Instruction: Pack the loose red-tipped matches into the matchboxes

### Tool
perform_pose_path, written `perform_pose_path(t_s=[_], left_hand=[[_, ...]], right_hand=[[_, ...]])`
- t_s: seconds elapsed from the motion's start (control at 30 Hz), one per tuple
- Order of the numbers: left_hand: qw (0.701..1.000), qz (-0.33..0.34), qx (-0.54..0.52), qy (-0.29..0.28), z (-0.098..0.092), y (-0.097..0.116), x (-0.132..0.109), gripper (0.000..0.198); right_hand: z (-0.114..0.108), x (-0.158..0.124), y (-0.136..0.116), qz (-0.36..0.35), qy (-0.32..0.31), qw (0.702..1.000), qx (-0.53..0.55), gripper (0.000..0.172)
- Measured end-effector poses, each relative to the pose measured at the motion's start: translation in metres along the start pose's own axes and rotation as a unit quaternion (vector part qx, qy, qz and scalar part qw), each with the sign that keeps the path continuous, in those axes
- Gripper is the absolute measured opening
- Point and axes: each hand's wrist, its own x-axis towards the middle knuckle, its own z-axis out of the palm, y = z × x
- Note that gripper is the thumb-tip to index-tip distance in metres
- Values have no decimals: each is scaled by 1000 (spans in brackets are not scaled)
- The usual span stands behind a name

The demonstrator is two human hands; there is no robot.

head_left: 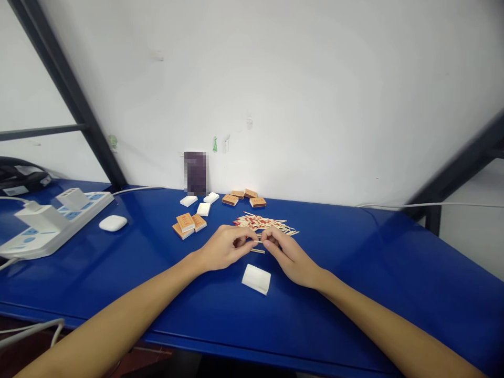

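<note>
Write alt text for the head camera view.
A person's left hand and right hand pinch a matchstick before a heap of red-tipped matches on a blue table. A white piece lies nearer; orange matchboxes lie beyond.

Match pile (263,221) ahead, free room rightward

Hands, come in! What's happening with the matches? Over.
Left hand and right hand pinching one matchstick. Match pile just beyond. White piece nearer, not blocking.

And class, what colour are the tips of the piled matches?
The match tips are red, shown best in the head view.
</note>
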Motion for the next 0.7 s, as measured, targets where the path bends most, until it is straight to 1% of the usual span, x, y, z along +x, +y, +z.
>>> perform_pose_path(t_s=[0.13, 0.23, 0.33, 0.4, 0.47, 0.53, 0.7], left_hand=[[999, -7, -35, -7, 4, 5, 0, 21], [999, 3, -42, 6, 5, 13, 3, 15], [999, 3, -27, 46, 3, 16, 5, 8], [998, -16, -26, 55, 2, 14, 5, 8], [998, -31, -30, 45, 1, 10, 5, 9], [999, -29, -25, 30, 1, 7, 4, 10], [1000, 21, 17, -4, 3, 5, 4, 15]], right_hand=[[1, -2, -2, 1, -26, 999, 29, 21], [2, -2, -3, 10, -36, 998, 49, 24], [3, -2, -2, 19, -14, 998, 56, 22], [3, -1, -2, 24, 5, 998, 58, 20], [2, -1, -1, 25, 17, 998, 56, 20], [1, -1, -1, 21, 22, 998, 48, 20], [2, -1, -2, 16, 33, 999, 23, 22]])
